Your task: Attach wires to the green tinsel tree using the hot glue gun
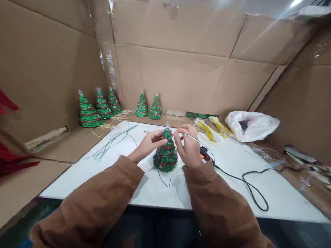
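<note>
The tree (165,157) stands on the bench (227,196) between the hands, straight ahead of the body, its long axis upright; the left hand (148,144) is nearer, thumb and fingers pinching its upper part from the left; the right hand (189,146) is just beside the upper right, fingertips pinching a thin wire (204,145) that arcs away rightward over that hand.

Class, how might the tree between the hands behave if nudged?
The tree would probably resist tipping, being widest at its base. Its slim clear topper looks the likeliest part to snap. It may slide, since the white tabletop looks smooth.
</note>
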A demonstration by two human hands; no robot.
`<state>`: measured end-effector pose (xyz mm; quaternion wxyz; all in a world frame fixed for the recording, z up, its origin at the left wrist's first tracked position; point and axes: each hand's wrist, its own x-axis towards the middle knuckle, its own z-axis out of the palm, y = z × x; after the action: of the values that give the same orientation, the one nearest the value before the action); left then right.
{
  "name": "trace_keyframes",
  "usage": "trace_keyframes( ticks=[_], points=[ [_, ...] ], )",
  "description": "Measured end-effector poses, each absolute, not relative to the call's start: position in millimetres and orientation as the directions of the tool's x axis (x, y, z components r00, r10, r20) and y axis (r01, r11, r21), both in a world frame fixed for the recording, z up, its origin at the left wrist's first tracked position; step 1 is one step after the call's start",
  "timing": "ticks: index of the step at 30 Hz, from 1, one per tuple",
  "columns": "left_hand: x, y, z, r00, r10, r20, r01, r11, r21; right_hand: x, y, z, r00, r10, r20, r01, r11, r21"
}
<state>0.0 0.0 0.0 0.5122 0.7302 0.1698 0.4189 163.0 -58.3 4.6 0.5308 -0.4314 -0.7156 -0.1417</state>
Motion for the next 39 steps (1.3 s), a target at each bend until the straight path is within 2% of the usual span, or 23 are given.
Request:
trace_keyframes(
  ticks=[5,12,19,27,32,39],
  points=[
    [1.8,-1.3,1.2,0.586,0.682,0.439,-0.186,-0.414,0.891,161.3,-58.8,3.0,-0.073,0.424,0.903,0.768,0.601,-0.220],
    [6.9,0.9,-5.3,0.623,0.643,0.446,-0.208,-0.413,0.887,160.3,-54.9,-3.9,-0.071,0.271,0.960,0.787,0.607,-0.113],
    [10.2,-1.3,-5.3,0.633,0.632,0.447,-0.240,-0.389,0.889,164.4,-51.4,-7.9,-0.093,0.178,0.980,0.788,0.615,-0.037],
    [13.1,-4.2,-5.3,0.606,0.652,0.456,-0.248,-0.390,0.887,166.0,-51.2,-12.7,-0.051,0.143,0.988,0.794,0.607,-0.047],
    [15.2,-4.6,-10.2,0.567,0.663,0.489,-0.239,-0.435,0.868,166.8,-49.0,-13.4,-0.091,0.035,0.995,0.804,0.593,0.053],
    [14.5,-1.8,-12.8,0.577,0.642,0.505,-0.277,-0.427,0.861,165.5,-47.5,-17.5,-0.118,0.075,0.990,0.735,0.678,0.036]
  ],
)
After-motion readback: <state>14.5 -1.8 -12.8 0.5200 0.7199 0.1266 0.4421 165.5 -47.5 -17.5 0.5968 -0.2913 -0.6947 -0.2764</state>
